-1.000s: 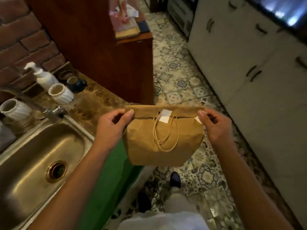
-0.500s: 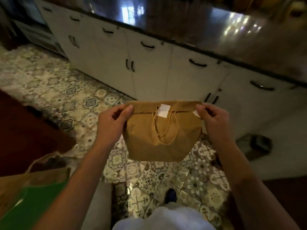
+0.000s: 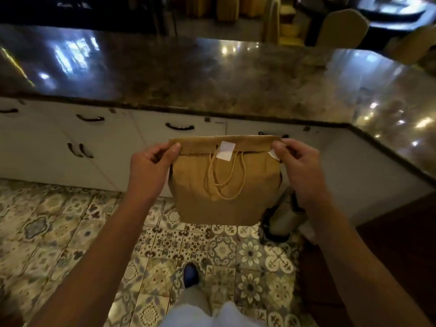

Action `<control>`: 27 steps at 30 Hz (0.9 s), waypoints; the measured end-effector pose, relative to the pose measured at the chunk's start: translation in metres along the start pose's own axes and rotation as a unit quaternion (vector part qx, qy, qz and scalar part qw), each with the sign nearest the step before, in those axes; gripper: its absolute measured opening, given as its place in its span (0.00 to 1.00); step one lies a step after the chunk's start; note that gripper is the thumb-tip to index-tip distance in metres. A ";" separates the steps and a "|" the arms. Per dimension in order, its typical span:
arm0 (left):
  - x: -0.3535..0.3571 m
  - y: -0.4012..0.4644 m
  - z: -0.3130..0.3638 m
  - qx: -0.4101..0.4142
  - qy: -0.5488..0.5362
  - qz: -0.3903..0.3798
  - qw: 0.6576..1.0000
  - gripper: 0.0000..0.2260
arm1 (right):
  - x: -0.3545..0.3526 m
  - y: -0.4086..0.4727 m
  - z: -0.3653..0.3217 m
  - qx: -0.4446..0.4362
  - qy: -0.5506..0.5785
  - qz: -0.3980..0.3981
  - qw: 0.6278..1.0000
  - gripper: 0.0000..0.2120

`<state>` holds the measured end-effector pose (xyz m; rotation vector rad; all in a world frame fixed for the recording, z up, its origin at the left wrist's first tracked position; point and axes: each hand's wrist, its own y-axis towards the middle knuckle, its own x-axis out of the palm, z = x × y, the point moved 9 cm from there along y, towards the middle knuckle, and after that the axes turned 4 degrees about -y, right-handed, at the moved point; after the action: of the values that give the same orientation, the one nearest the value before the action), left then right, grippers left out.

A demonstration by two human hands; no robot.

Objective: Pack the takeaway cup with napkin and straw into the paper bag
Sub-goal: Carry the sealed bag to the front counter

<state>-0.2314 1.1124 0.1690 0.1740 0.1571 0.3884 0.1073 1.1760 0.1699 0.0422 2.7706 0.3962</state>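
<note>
A brown paper bag (image 3: 224,185) hangs in the air in front of me, above the floor. Its top is folded over and held down by a white sticker (image 3: 227,150), and its twine handles dangle down the front. My left hand (image 3: 151,168) pinches the folded top at its left corner. My right hand (image 3: 297,166) pinches the right corner. The cup, napkin and straw are not visible; whatever is inside the bag is hidden.
A dark polished stone counter (image 3: 212,74) runs across ahead and turns toward me on the right. White cabinets with dark handles (image 3: 99,142) sit under it. Patterned floor tiles (image 3: 59,227) lie below. A small bin (image 3: 280,220) stands behind the bag. Chairs (image 3: 339,27) stand beyond the counter.
I have turned away from the sink side to face the long stone counter, carrying the sealed bag. Both hands keep the same grip on the bag's top corners.
</note>
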 end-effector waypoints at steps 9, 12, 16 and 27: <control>0.055 0.198 -0.004 0.057 -0.025 -0.062 0.996 0.05 | 0.014 0.153 0.000 -0.020 -0.039 0.091 0.995 0.07; 0.068 0.262 0.008 0.076 -0.031 -0.078 0.994 0.05 | 0.019 0.202 -0.012 -0.027 -0.044 0.120 0.991 0.07; 0.083 0.333 0.028 0.105 -0.034 -0.090 0.990 0.06 | 0.028 0.266 -0.024 -0.030 -0.037 0.123 0.991 0.06; 0.149 0.501 0.008 0.082 -0.039 -0.102 0.991 0.03 | 0.046 0.450 0.004 -0.049 -0.039 0.125 0.990 0.08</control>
<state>-0.2749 1.6255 0.2579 0.3321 0.1289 0.1644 0.0570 1.6131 0.2758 0.3760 2.6718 0.5804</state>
